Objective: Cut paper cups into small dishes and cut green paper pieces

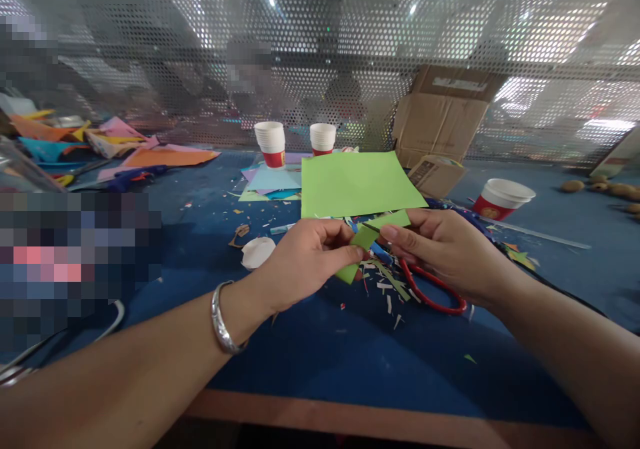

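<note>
My left hand [315, 257], with a silver bangle at its wrist, is closed on a narrow bent strip of green paper [367, 236]. My right hand [445, 249] pinches the other end of the same strip between thumb and fingers. A thin dark line crosses the strip by my right thumb; I cannot tell if it is a fold, a gap or a blade. Just below my right hand shows a red loop handle [434, 297], apparently of scissors, the rest hidden. Behind both hands lies a large sheet of green paper [357, 182].
Paper scraps [390, 286] litter the blue table [320, 362]. Stacked paper cups [270, 144] stand at the back, more cups [503, 199] at the right, and a cardboard box [440, 119] before the perforated metal screen [320, 49]. Coloured paper [170, 156] and a glue gun [135, 177] lie left.
</note>
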Demonstrator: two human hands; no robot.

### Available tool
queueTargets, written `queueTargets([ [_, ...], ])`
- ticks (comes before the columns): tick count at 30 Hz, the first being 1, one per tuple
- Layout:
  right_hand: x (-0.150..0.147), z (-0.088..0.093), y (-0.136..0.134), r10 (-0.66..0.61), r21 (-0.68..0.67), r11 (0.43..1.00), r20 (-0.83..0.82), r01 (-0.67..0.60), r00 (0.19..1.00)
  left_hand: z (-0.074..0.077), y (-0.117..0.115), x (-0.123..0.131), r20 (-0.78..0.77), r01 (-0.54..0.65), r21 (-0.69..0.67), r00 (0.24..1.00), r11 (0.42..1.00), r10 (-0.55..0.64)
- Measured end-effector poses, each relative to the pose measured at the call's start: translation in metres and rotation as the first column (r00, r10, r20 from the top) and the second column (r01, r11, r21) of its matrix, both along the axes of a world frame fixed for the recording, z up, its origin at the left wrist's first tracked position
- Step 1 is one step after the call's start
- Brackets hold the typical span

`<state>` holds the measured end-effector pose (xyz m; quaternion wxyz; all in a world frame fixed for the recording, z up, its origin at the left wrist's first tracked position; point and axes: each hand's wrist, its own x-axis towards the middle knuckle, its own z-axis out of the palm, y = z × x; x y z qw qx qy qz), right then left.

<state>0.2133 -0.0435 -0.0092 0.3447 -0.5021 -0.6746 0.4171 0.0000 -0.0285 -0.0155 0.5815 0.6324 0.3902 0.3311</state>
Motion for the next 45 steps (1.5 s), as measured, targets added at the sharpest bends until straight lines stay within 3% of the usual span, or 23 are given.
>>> queueTargets([
  [6, -0.004, 0.001, 0.000, -0.057, -0.079, 0.996, -0.095, 0.050, 0.994, -0.002, 0.002, -0.001, 0.067, -0.033, -0.021, 0.997, 0.999, 0.035],
  [12, -0.008, 0.002, -0.004, -0.044, -0.048, 0.998, -0.237, 0.034, 0.971, -0.005, 0.001, 0.002, 0.207, 0.006, -0.185, 0.978, 0.983, 0.033],
  [25, -0.013, -0.004, -0.005, 0.000, 0.137, 0.991, -0.026, 0.003, 1.000, -0.005, -0.002, 0.004, 0.293, 0.006, -0.285, 0.953, 0.958, 0.081],
  [32, -0.013, -0.006, -0.006, -0.040, 0.214, 0.977, 0.056, 0.027, 0.998, -0.004, -0.004, 0.005, 0.295, 0.007, -0.341, 0.950, 0.940, 0.100],
  [45, -0.013, -0.005, -0.007, -0.090, 0.311, 0.949, 0.089, 0.058, 0.992, -0.004, -0.008, 0.008, 0.245, -0.005, -0.274, 0.967, 0.962, 0.075],
])
